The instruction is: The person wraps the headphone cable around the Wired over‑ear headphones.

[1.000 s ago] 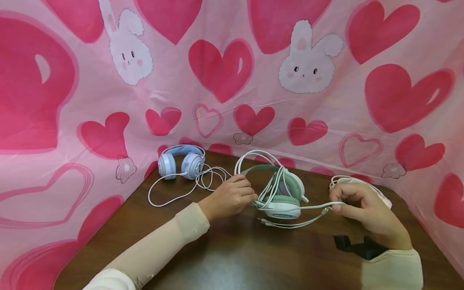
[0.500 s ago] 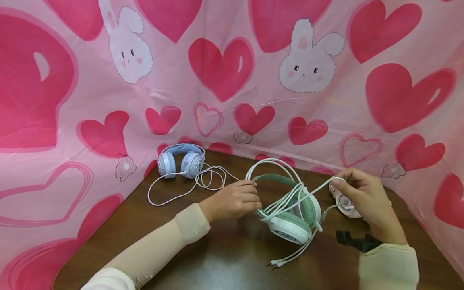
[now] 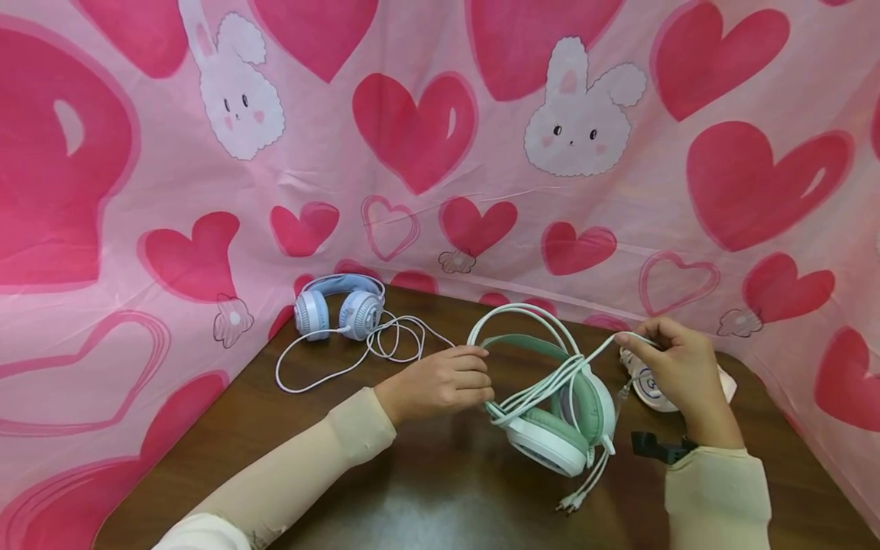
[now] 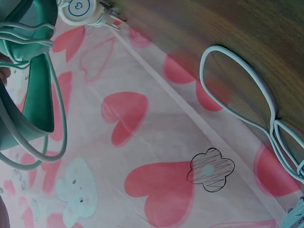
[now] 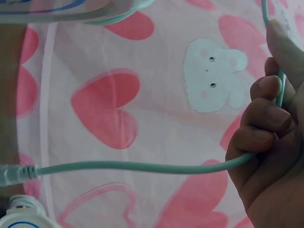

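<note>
A white headset with green cushions hangs tilted over the table. My left hand grips its left side, fingers curled around the headband and cable loops there. The white cable winds around the headset in several turns. Its run rises to my right hand, which pinches it between thumb and fingers. In the right wrist view the cable passes through the curled fingers. Two plugs dangle below the ear cups. The left wrist view shows the green headband at its left edge.
Pale blue headphones stand at the back left with their loose white cord spread beside them. A white headset with a round logo lies behind my right hand. A heart-patterned pink cloth encloses the brown table.
The headset has come nearer and tilted. My right hand has risen with the cable, pulling it into a slanted run. The plugs have swung down and then rightward. My left hand keeps its grip.
</note>
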`<state>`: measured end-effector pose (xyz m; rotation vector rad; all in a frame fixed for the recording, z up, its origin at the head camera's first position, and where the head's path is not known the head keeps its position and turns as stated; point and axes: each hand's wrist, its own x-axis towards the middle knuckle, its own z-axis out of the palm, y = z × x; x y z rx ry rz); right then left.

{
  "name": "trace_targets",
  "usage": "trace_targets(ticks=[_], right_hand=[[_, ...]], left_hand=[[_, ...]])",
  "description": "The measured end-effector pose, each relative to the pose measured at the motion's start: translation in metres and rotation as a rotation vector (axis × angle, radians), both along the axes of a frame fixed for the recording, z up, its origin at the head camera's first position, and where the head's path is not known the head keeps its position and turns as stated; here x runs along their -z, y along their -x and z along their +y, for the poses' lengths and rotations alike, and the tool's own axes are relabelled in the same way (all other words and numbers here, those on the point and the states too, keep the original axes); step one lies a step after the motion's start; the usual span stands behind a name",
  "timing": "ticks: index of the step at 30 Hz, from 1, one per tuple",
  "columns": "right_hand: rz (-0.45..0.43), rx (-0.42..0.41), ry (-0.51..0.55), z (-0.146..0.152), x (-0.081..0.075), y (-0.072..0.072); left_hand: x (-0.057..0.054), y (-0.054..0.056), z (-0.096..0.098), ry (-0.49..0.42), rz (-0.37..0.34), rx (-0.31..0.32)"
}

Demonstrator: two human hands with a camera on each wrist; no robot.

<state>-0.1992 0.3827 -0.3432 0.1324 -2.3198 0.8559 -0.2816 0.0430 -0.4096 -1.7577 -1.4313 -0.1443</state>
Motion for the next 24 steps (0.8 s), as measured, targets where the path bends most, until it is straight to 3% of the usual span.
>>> trace_targets(ticks=[12, 24], right_hand=[[-0.094, -0.048, -0.106, 0.006, 0.008, 0.012], [-0.108, -0.107, -0.045, 0.007, 0.019, 0.019]], left_hand=[[-0.003, -0.004, 0.002, -0.001, 0.054, 0.034], [-0.004, -0.007, 0.003, -0.059, 0.102, 0.095]])
